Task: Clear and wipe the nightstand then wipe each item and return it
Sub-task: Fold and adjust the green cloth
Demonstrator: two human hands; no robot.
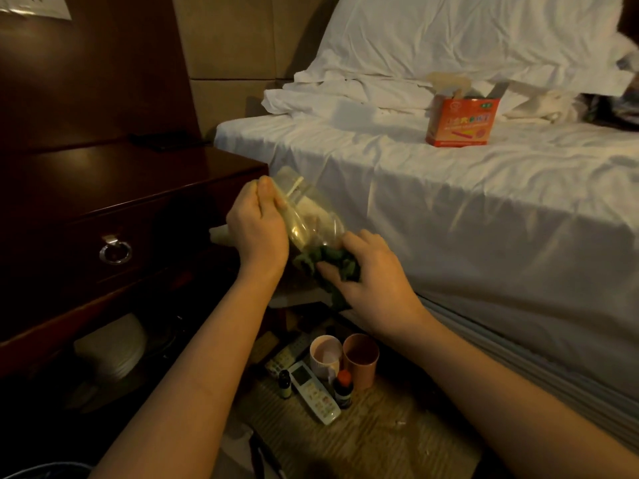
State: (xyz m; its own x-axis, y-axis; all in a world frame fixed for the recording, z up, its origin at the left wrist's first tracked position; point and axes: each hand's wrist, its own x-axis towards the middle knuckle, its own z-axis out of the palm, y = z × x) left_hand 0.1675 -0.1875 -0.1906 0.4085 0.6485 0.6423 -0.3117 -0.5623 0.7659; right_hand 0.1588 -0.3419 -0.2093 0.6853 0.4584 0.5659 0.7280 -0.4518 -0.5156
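- The left hand (257,224) grips a clear plastic jar (306,216), held tilted in the air just beside the front corner of the nightstand (114,202), between it and the bed (449,202).
- The right hand (371,274) pinches a bunched green cloth (332,262) and presses it against the lower end of the jar.
- The jar bears a pale label; its writing is too blurred to read.
- On the bed, well apart from the nightstand, stands an open orange box (461,121) with coloured lettering that cannot be made out.
- On the floor below the nightstand's front stand a white cup (325,354) and a pink cup (361,357) touching each other; just beside them lie a white remote (314,392) with coloured buttons and two small dark bottles, one with an orange cap (343,388).
- The nightstand's tabletop carries a dark flat object (162,140) at its rear.
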